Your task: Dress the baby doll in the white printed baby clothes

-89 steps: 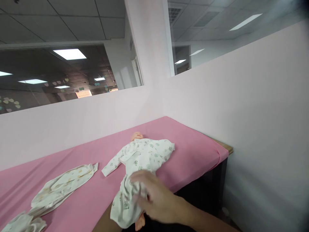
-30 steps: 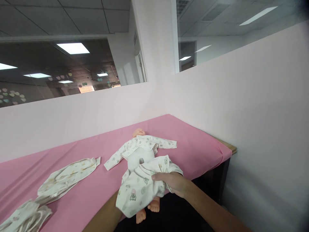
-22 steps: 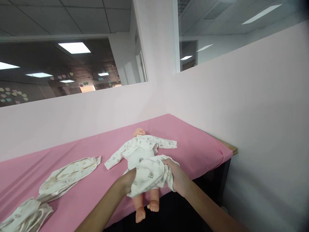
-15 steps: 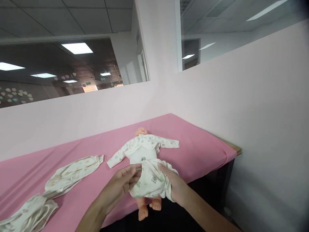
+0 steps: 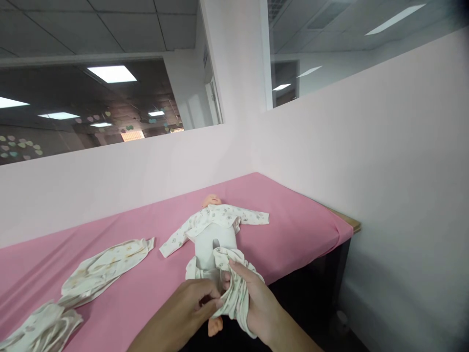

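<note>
A baby doll (image 5: 216, 239) lies on its back, head away from me, in a white printed top (image 5: 214, 215) with both sleeves spread. Bunched over its legs are white baby pants (image 5: 240, 293) with a small print. My right hand (image 5: 258, 298) is wrapped round the gathered cloth, thumb on top. At the cloth's lower left edge, my left hand (image 5: 196, 303) pinches the fabric between thumb and fingers. One doll foot (image 5: 215, 326) shows below; the other is hidden behind the cloth and my hands.
A pink sheet (image 5: 293, 215) covers the table, which stands against two walls. To the left lie a pale printed baby garment (image 5: 106, 269) and a crumpled pile of cloth (image 5: 44, 327). The table's front edge drops into a dark space near my hands.
The pants have been pulled down and gathered toward me, baring more of the doll's lower body. My left hand moved down and right, closing on the cloth edge.
</note>
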A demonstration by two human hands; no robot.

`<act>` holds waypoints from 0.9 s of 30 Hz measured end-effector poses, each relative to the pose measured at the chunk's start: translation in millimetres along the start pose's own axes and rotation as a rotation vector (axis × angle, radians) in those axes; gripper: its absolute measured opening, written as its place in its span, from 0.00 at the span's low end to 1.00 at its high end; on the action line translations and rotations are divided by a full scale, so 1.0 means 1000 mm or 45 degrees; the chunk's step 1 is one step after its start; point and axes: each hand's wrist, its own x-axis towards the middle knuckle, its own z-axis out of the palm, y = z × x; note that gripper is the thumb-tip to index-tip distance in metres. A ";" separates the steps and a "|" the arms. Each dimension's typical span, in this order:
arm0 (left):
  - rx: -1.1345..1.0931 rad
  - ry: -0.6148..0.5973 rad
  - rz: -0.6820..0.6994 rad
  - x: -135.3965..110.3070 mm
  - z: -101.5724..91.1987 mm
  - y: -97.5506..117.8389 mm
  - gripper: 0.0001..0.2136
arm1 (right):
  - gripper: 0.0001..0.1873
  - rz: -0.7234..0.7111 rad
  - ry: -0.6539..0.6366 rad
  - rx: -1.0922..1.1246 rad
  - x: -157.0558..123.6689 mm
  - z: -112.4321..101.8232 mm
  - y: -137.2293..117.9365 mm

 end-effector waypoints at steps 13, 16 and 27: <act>0.868 -0.141 0.306 0.138 -0.025 -0.019 0.15 | 0.13 0.027 0.000 -0.069 0.002 0.000 0.018; 0.988 -0.457 0.369 0.147 -0.017 -0.018 0.18 | 0.15 0.046 -0.018 -0.138 -0.003 0.002 0.020; 1.223 -0.516 0.500 0.130 0.004 -0.022 0.30 | 0.10 0.135 0.110 -0.264 -0.014 0.007 0.022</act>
